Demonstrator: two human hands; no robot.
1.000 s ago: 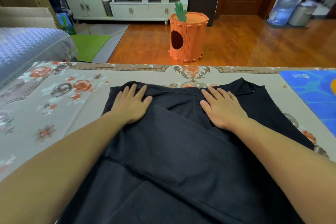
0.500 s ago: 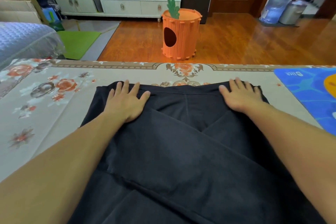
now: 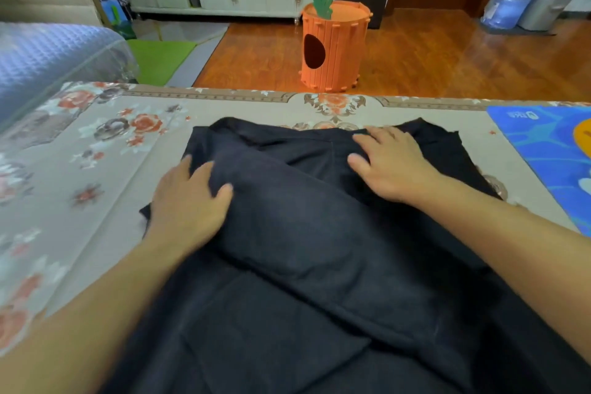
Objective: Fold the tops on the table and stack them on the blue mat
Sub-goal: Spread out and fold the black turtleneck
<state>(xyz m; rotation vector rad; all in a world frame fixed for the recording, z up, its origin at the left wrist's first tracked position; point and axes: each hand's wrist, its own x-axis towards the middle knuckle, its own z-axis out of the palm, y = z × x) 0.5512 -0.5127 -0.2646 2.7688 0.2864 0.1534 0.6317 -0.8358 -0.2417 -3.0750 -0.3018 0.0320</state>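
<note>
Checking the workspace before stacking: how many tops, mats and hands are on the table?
Black top: 1
Blue mat: 1
Hands: 2, left hand and right hand, both on the top
Total: 4

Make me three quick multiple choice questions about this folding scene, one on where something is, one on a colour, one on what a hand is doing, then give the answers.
1. Where is the blue mat?
A. at the table's right edge
B. under the top
C. on the floor

2. What colour is the top?
A. white
B. black
C. red

3. What is the left hand doing?
A. hanging off the table
B. holding a hanger
C. gripping a fold of the top

Answers: 1 A, the mat lies right of the top, apart from it. 2 B, the cloth is black throughout. 3 C, its fingers disappear under the cloth, while the right hand presses flat.
</note>
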